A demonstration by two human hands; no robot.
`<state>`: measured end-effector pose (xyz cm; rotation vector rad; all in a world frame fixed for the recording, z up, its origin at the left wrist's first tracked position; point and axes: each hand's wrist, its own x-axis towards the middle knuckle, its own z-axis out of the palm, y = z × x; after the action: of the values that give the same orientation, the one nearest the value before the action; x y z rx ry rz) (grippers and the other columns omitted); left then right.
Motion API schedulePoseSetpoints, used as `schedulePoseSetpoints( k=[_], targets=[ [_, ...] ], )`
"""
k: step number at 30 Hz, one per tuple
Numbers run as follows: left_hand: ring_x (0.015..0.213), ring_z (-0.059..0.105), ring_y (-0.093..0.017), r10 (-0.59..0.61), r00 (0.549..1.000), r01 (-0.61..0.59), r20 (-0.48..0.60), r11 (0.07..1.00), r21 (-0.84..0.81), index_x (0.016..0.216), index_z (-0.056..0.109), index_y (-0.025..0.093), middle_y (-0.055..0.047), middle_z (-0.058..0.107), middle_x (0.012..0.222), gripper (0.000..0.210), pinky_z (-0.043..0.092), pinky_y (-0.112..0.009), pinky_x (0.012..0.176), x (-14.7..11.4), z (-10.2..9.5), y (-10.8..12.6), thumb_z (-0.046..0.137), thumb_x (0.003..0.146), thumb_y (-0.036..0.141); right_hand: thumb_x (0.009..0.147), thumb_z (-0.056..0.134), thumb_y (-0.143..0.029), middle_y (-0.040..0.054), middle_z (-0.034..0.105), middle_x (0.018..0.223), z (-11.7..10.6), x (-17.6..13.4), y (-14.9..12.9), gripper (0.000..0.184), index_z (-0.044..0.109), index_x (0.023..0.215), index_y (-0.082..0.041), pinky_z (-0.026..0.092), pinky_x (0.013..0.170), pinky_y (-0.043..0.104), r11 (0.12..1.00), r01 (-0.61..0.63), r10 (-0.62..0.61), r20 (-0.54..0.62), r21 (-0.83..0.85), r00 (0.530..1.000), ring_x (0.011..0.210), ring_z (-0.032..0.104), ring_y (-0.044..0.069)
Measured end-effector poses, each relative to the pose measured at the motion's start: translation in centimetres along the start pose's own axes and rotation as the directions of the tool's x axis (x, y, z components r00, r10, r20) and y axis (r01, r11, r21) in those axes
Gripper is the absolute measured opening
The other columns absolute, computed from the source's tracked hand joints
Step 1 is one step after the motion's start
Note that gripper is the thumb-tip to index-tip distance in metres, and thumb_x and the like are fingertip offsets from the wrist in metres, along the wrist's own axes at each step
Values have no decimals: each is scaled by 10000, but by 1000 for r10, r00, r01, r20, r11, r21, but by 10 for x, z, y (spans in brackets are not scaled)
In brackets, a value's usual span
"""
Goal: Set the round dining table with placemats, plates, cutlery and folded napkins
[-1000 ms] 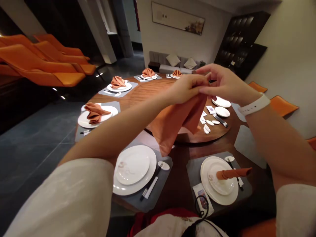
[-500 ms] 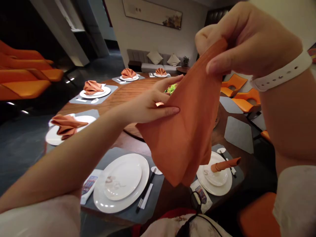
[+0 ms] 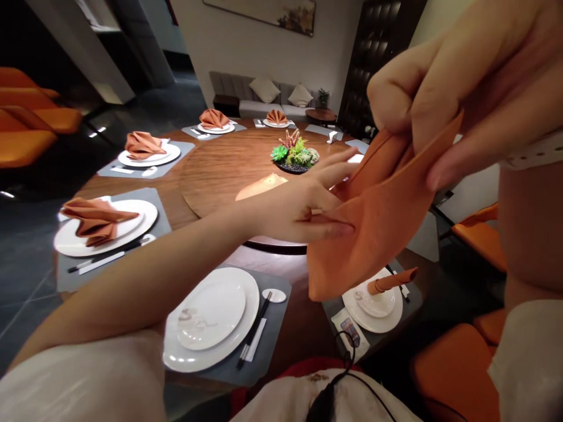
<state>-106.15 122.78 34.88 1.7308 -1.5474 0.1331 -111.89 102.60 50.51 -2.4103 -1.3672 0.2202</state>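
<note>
An orange cloth napkin (image 3: pixel 373 228) hangs folded in the air between my two hands, over the near right part of the table. My left hand (image 3: pixel 308 202) pinches its left side, thumb in front and some fingers hidden behind the cloth. Higher up, my right hand (image 3: pixel 457 99) grips the napkin's upper right edge between thumb and bent fingers. Below and to the left sits a small white plate (image 3: pixel 215 316) on a larger plate (image 3: pixel 189 357). Under the napkin, another plate setting (image 3: pixel 382 325) bears a rolled orange napkin (image 3: pixel 391 282).
Black chopsticks (image 3: pixel 255 331) lie beside the near plates on a grey placemat (image 3: pixel 275 346). Folded napkins (image 3: pixel 101 220) stand on plates along the table's left side. A plant arrangement (image 3: pixel 294 151) sits on the round turntable (image 3: pixel 211 170). Orange chairs (image 3: pixel 453 369) stand at the right.
The napkin's hanging lower part has risen and its upper edge has folded over. My right hand has turned and come lower and nearer, and my left hand has moved slightly right with it.
</note>
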Motion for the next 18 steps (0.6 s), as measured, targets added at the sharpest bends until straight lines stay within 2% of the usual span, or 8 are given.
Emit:
schedulePoseSetpoints(
  k=[2, 4, 8, 13, 16, 18],
  targets=[
    [1032, 637, -269, 34, 994, -27, 106, 998, -64, 697, 740, 252, -84, 703, 990, 257, 531, -385, 893, 5, 2, 8, 722, 796, 488, 710, 664, -720, -52, 464, 636, 6, 0, -8, 611, 619, 496, -149, 325, 502, 119, 999, 13, -13, -20, 40, 1000, 611, 409, 15],
    [945, 656, -247, 22, 991, -7, 134, 994, -109, 697, 738, 247, -83, 703, 935, 266, 546, -357, 808, 4, -2, 12, 714, 806, 489, 738, 649, -705, -52, 444, 607, 10, -4, -12, 650, 528, 441, -140, 345, 520, 145, 998, 9, -4, -105, 55, 994, 600, 395, 21],
    [773, 654, -200, -54, 996, 59, 74, 996, -73, 753, 764, 268, -59, 691, 788, 207, 535, -308, 656, -11, -20, 13, 744, 791, 470, 772, 769, -488, -56, 458, 653, 8, -26, -3, 448, 576, 546, -153, 372, 552, 163, 999, -42, 44, -215, 17, 976, 636, 432, 30],
    [647, 632, -148, -107, 991, 101, 78, 992, 78, 875, 795, 311, -37, 702, 756, 163, 466, -245, 528, -32, -34, 16, 664, 872, 409, 812, 743, -493, -56, 576, 726, 1, -42, 9, 324, 658, 703, -200, 396, 552, 190, 969, -129, 63, -293, -209, 954, 676, 514, 49],
    [613, 619, -132, -154, 988, 148, 31, 980, 135, 918, 797, 307, -24, 691, 715, 191, 457, -221, 518, -44, -36, 18, 656, 877, 428, 837, 731, -442, -60, 610, 718, 0, -39, 8, 215, 724, 785, -233, 393, 532, 184, 941, -160, 57, -326, -299, 944, 653, 520, 43],
    [594, 607, -123, -178, 984, 173, 23, 975, 143, 896, 797, 290, -16, 667, 666, 193, 462, -212, 527, -52, -39, 20, 667, 872, 431, 825, 750, -368, -53, 615, 681, 0, -35, 9, 159, 750, 780, -216, 369, 484, 163, 913, -221, 103, -331, -342, 938, 610, 513, 30]
  ],
)
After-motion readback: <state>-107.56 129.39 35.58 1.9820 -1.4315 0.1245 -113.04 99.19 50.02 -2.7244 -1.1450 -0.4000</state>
